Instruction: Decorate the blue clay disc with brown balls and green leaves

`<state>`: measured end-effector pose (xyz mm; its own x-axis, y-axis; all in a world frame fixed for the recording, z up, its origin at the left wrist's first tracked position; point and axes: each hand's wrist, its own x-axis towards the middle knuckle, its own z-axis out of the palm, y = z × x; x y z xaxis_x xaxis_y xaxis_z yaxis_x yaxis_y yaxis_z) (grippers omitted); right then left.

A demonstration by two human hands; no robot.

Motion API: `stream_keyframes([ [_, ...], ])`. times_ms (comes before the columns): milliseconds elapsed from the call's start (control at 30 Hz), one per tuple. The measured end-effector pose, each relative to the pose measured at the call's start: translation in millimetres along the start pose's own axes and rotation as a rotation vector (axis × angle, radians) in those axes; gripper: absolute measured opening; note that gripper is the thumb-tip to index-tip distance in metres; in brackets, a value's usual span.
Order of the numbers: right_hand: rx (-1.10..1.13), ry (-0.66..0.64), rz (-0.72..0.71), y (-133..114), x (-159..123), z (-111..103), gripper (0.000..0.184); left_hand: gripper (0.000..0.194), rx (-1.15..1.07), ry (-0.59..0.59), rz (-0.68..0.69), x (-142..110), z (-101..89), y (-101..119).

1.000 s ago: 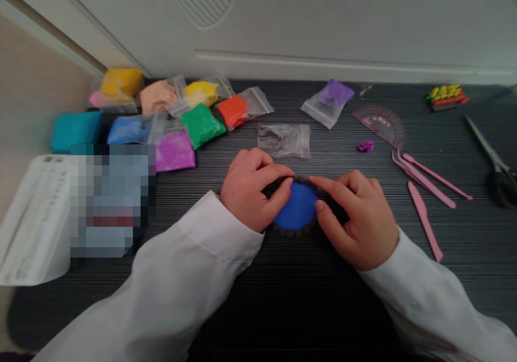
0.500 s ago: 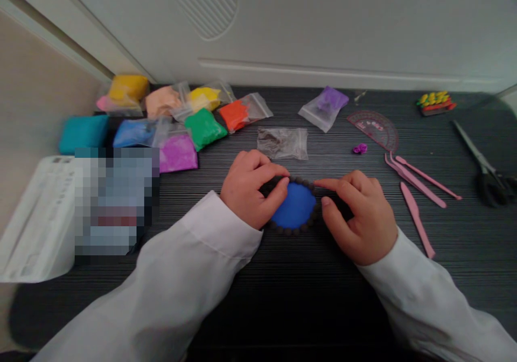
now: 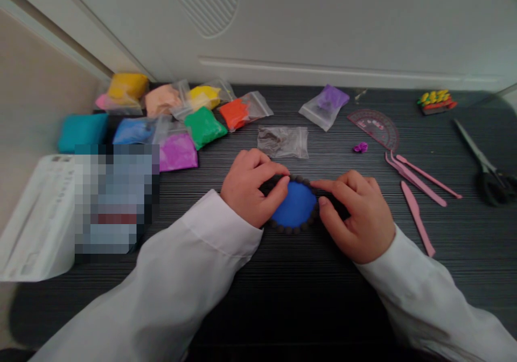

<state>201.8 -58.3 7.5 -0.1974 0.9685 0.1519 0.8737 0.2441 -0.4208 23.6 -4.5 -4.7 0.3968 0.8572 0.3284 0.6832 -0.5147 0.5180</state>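
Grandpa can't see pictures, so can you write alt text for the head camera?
A left hand touches a blue disc ringed with dark balls, the right hand at its edge, on a black table. Colorful bags lie behind; pink tools and scissors to the right.

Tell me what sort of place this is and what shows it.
Probably a craft workspace on a dark tabletop: there are zip bags of coloured modelling clay, a pink modelling knife, and a blue disc rimmed with dark balls.
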Motion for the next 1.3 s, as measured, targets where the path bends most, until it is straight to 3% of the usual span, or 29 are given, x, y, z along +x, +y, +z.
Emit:
stream_keyframes([
  [100,0.005,0.033,0.022,2.1,0.4,-0.7,0.030,0.021,-0.009,-0.019,0.012,-0.5,-1.3,-0.2],
  [267,0.044,0.026,0.066,7.5,2.4,-0.2,0.019,0.028,-0.015,-0.112,0.185,-2.8,-2.0,0.0],
  [400,0.026,0.016,0.086,8.9,3.9,2.8,0.019,0.032,0.015,-0.160,0.246,-3.5,-0.4,2.0],
  [1300,0.114,-0.022,0.120,11.8,9.4,1.0,0.015,0.033,0.004,-0.194,0.253,-4.7,2.8,4.9],
])
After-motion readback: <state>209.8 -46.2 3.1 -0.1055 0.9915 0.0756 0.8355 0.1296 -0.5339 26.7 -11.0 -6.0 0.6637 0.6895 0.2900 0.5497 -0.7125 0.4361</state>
